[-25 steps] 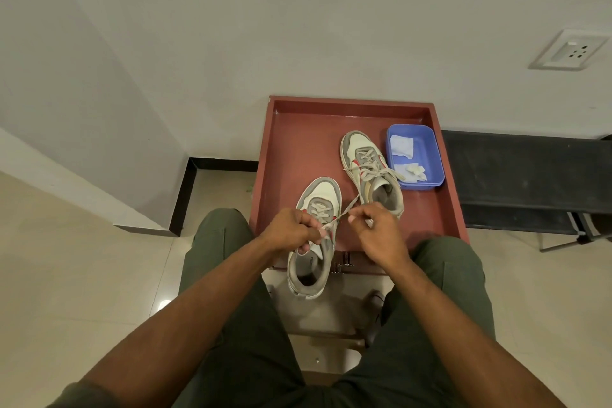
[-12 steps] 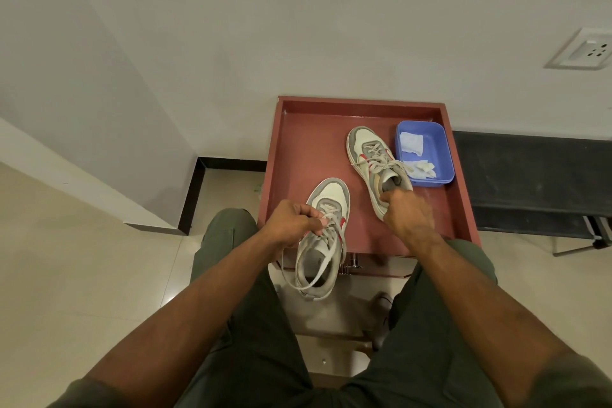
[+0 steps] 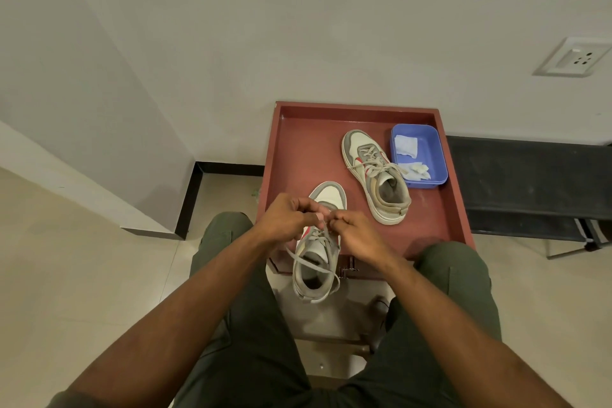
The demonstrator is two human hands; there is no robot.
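Your left hand (image 3: pixel 286 219) and your right hand (image 3: pixel 359 237) meet just above the tongue of the white and grey sneaker with a red stripe (image 3: pixel 314 278). The fingers (image 3: pixel 336 223) of both hands are curled and they pinch the flat grey lace (image 3: pixel 308 259) of this shoe, so that the fingertips of one hand almost touch those of the other. From the pinch the lace goes down to the eyelets, and one loose loop of it lies across the open mouth of the shoe and hangs at its left side. The sneaker stands upright at the near edge of the red-brown wooden tabletop with a raised rim (image 3: pixel 298 142). Its toe points away from you and its heel reaches out over the edge, between your knees in dark green trousers (image 3: pixel 222 242). The second sneaker of the same colours (image 3: pixel 374 175) stands farther back and to the right on the same tabletop, well apart from your hands, with its lace loose. Just beside it, in the far right corner, stands a blue rectangular plastic tub (image 3: pixel 430 156) with white crumpled cloths (image 3: pixel 405 144) inside.
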